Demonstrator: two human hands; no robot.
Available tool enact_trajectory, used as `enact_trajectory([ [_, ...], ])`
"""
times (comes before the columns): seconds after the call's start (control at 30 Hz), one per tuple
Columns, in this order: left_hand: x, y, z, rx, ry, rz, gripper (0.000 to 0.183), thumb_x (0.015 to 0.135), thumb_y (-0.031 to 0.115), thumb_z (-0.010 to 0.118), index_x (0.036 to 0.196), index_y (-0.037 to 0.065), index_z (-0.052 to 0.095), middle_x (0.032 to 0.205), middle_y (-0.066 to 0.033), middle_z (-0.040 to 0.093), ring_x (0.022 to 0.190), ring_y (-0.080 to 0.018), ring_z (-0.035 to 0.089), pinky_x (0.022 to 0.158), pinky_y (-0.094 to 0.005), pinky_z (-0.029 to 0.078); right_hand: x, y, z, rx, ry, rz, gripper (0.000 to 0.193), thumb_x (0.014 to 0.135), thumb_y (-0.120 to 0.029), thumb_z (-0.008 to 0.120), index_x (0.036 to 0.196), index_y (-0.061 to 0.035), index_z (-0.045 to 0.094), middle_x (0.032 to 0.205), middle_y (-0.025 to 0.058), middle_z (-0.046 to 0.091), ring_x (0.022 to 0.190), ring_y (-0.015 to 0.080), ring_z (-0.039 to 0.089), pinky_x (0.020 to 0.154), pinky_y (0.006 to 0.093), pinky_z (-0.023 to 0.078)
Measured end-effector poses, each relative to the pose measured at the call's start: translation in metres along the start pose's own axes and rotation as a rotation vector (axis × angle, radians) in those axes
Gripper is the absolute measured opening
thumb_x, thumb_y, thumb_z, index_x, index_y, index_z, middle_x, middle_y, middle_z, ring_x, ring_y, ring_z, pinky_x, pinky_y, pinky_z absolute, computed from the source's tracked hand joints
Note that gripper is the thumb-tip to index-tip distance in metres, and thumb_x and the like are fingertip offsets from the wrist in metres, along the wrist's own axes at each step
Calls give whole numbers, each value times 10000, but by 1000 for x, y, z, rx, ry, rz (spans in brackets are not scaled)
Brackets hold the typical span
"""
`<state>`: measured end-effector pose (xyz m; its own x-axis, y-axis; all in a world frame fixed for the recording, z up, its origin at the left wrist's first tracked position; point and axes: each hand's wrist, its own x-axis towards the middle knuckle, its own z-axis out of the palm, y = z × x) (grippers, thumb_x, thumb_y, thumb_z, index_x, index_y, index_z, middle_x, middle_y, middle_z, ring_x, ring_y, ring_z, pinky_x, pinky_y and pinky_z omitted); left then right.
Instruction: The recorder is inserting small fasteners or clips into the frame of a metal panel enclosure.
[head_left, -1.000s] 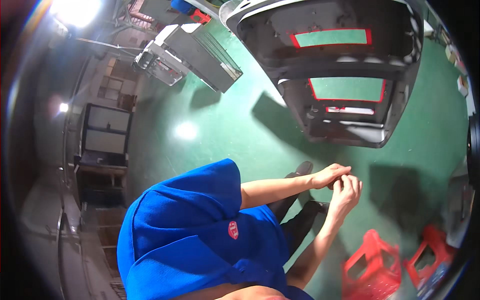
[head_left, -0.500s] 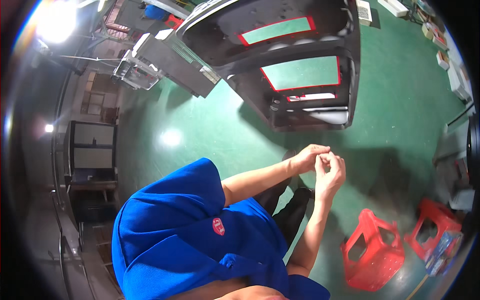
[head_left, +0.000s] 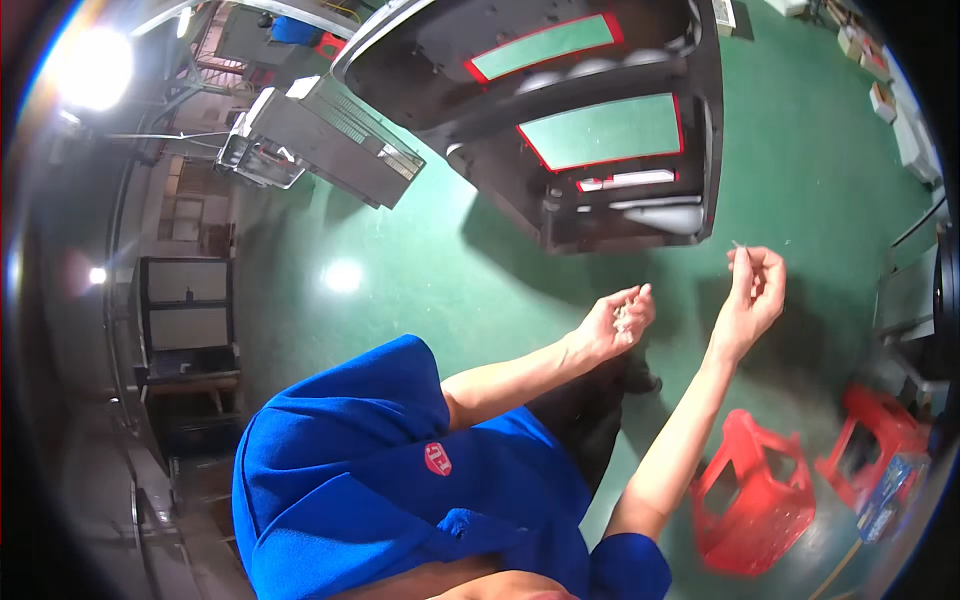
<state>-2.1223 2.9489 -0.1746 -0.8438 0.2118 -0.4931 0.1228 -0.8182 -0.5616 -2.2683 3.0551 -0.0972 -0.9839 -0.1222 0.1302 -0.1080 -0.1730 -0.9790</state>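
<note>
My left hand [head_left: 622,318] is cupped, palm up, its fingers curled around several small white pieces [head_left: 624,322]. They are too small to name. Farther right, my right hand [head_left: 754,292] is raised, thumb and fingers pinched together. A thin, pale sliver [head_left: 738,245] shows at its fingertips; its kind is unclear. Ahead of both hands stands a large black moulded shell [head_left: 600,232] with windows edged in red. Its lower right corner is nearest to my right fingertips, and neither hand appears to touch it.
Two red plastic stools [head_left: 750,540] stand at the lower right, the farther with a blue box [head_left: 888,500] beside it. A grey metal unit [head_left: 335,140] is left of the shell. Small boxes [head_left: 882,103] line the right wall. The floor [head_left: 420,270] is green.
My hands, together half a second ago, have come apart. The right moved forward and to the right with a thin sliver at its fingertips; the left turned palm up, showing white pieces.
</note>
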Motion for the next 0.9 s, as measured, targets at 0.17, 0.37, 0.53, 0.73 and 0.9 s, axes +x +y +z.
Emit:
enact_trajectory([
  [0.17, 10, -9, 28, -182, -125, 60, 194, 938, 147, 474, 903, -19, 569, 837, -85, 559, 674, -162, 546, 588, -261, 468, -47, 1, 8, 274, -57, 275, 75, 885, -62, 554, 846, -14, 512, 722, 50, 574, 552, 71, 492, 541, 207, 419],
  [0.37, 22, -3, 42, 118, -155, 188, 170, 922, 149, 494, 870, 8, 574, 673, -17, 522, 592, -105, 504, 516, -225, 451, -83, 29, 37, 325, -187, 221, 50, 860, 31, 569, 889, 15, 532, 844, 77, 622, 673, 101, 606, 608, 219, 482],
  [0.53, 15, 50, 98, 508, -283, 412, 226, 933, 127, 477, 1132, 47, 549, 675, 36, 381, 512, -51, 301, 399, -202, 195, -7, 24, 85, 198, -40, -224, 77, 804, 11, 648, 829, -16, 580, 797, 44, 645, 686, 107, 623, 617, 236, 491],
  [0.73, -11, 67, 161, 862, -474, 662, 205, 939, 180, 518, 1090, 43, 519, 677, 59, 379, 556, -47, 295, 416, -199, 185, 61, 41, 132, -188, 103, -683, 134, 730, -111, 736, 846, -134, 672, 821, -50, 678, 777, 150, 618, 752, 282, 445],
  [0.9, -13, 73, 156, 1000, -456, 754, 108, 935, 174, 511, 947, 67, 498, 681, 58, 396, 556, -52, 298, 440, -200, 200, 70, 56, 145, -260, 169, -818, 152, 709, -162, 761, 840, -181, 689, 798, -87, 670, 732, 119, 590, 779, 278, 404],
])
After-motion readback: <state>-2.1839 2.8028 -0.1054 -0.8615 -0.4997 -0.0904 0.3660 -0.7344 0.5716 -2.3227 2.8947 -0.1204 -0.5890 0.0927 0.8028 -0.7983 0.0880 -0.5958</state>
